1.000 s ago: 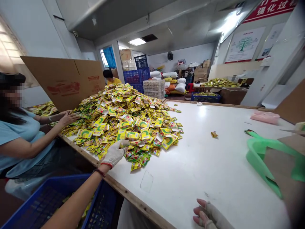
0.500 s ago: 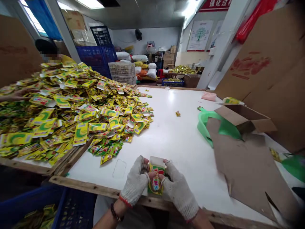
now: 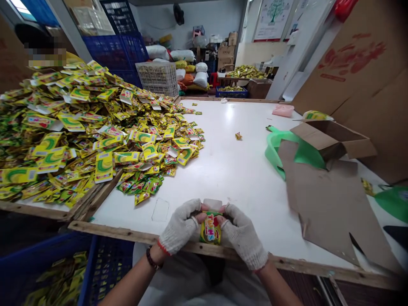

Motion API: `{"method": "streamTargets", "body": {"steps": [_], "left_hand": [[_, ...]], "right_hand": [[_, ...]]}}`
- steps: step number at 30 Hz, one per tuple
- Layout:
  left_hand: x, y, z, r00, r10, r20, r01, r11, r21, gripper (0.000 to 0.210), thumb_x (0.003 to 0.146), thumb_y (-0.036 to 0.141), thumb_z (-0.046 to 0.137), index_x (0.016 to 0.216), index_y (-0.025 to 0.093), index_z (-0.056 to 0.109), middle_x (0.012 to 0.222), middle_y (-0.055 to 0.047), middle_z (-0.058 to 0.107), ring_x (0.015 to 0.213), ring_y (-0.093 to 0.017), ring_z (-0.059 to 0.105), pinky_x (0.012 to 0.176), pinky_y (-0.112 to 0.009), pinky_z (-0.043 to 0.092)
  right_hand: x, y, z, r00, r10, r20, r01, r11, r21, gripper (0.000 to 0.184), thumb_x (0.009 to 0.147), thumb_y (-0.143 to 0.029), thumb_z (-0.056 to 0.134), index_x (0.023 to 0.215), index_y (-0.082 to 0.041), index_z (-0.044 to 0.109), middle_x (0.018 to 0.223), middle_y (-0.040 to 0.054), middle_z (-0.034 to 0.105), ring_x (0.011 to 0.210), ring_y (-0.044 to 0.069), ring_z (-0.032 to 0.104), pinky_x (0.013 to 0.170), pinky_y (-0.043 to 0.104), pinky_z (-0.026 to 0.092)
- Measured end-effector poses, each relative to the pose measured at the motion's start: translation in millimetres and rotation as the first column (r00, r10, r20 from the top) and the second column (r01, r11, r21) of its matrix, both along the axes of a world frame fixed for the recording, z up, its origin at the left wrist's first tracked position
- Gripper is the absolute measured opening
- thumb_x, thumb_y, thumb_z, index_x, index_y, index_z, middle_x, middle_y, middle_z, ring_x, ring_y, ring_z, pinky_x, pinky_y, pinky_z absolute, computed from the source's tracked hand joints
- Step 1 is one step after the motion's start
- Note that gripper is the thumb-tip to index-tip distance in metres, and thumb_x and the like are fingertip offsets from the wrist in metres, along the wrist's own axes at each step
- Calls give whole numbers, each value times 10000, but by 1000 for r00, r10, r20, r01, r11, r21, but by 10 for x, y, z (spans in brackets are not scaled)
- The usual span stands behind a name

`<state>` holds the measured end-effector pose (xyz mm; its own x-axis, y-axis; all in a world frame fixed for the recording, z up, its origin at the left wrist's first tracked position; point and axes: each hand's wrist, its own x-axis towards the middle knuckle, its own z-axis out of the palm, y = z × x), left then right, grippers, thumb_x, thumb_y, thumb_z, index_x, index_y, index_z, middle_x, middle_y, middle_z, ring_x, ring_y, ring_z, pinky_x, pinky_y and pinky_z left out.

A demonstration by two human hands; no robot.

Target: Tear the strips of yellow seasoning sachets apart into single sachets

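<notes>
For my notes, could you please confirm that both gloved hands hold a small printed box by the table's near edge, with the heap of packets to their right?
Not quite: the head view shows the heap of packets to the hands' left, not right. The gloved left hand and right hand do hold a small printed box by the table's near edge.

A packing workshop: stacked crates point(image 3: 114, 57), sacks point(image 3: 182, 55), heaped packets point(image 3: 137, 138), worktable point(image 3: 219, 170).
</notes>
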<state>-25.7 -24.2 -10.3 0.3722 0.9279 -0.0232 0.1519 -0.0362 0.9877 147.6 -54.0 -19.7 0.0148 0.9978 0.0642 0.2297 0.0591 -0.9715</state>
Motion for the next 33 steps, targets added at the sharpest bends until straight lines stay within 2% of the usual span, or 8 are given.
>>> {"method": "streamTargets", "body": {"steps": [3,8,14,18,22,29,31,33], "left_hand": [[7,67,39,999,-46,-6,47,999,12,175,783,285,562,821,115,579,779,-29,584,739,-138,538,680,-244,442],[2,132,-21,992,-49,115,56,996,-63,376,743,279,612,1066,145,475,840,-31,587,747,-142,547,662,-249,439],[-9,138,79,996,-81,-47,85,994,75,244,796,340,539,772,107,609,754,-25,562,713,-130,496,638,-226,394],[10,229,169,987,-107,-120,116,990,74,254,794,335,539,723,100,604,626,4,510,604,-101,438,544,-203,343],[-35,236,202,973,-181,-142,195,976,95,226,803,295,533,721,103,618,641,-6,531,636,-112,471,582,-211,376],[-130,-60,129,932,-113,-344,273,844,462,191,831,215,478,822,139,653,707,-44,519,665,-130,485,605,-232,382],[-149,-75,140,905,-114,-409,330,795,509,201,828,218,480,912,155,651,761,-62,549,717,-147,519,639,-240,408],[-226,21,186,894,-104,-436,343,784,518,239,817,265,512,1001,168,632,910,-94,587,875,-184,550,755,-264,437]], "right_hand": [[10,31,51,997,-20,69,19,1000,12,130,769,-290,539,747,-165,565,699,19,611,668,152,567,624,262,501],[-4,66,8,999,-3,-51,3,1000,-6,282,776,-257,518,1041,-163,536,808,33,637,739,162,602,665,266,515],[-12,14,8,988,9,151,-33,987,155,170,817,-243,480,853,-186,635,851,46,661,796,170,604,725,260,491],[-21,93,95,983,-20,181,-1,993,117,180,816,-267,492,842,-169,641,794,47,668,735,168,605,686,262,494],[27,151,154,977,45,207,-69,992,107,166,809,-240,501,758,-169,642,730,33,656,691,155,600,643,245,494],[201,-47,124,901,272,339,-378,875,302,318,773,-120,484,1036,-217,634,1038,70,634,908,165,605,792,262,496],[229,-22,77,907,263,330,-359,891,277,307,754,-134,503,1014,-219,642,1014,70,645,892,179,611,785,275,502],[198,88,24,954,193,231,-234,958,163,216,746,-189,526,920,-201,654,906,63,671,813,189,627,732,282,520]]}}
